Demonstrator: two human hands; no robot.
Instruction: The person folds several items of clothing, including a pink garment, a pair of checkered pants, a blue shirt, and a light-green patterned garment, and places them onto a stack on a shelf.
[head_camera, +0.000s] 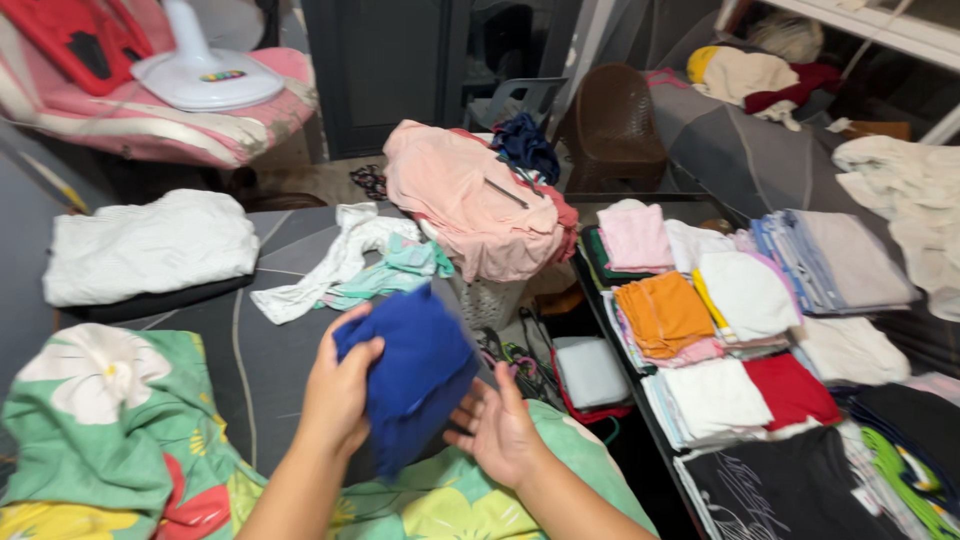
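Observation:
A dark blue cloth (415, 370) hangs folded between both hands in the lower middle of the head view. My left hand (338, 388) grips its upper left edge with fingers curled over the fabric. My right hand (500, 428) lies open-palmed beneath and to the right of the cloth, fingertips touching its lower side. Under my arms lies a green floral sheet (110, 440) over a grey mattress (265, 355).
A laundry basket (490, 298) heaped with pink and blue clothes (470, 200) stands ahead. Folded stacks of garments (700, 330) cover a dark table at the right. White folded cloth (150, 245) and loose white and mint garments (350, 262) lie on the mattress. A white fan base (207, 75) sits far left.

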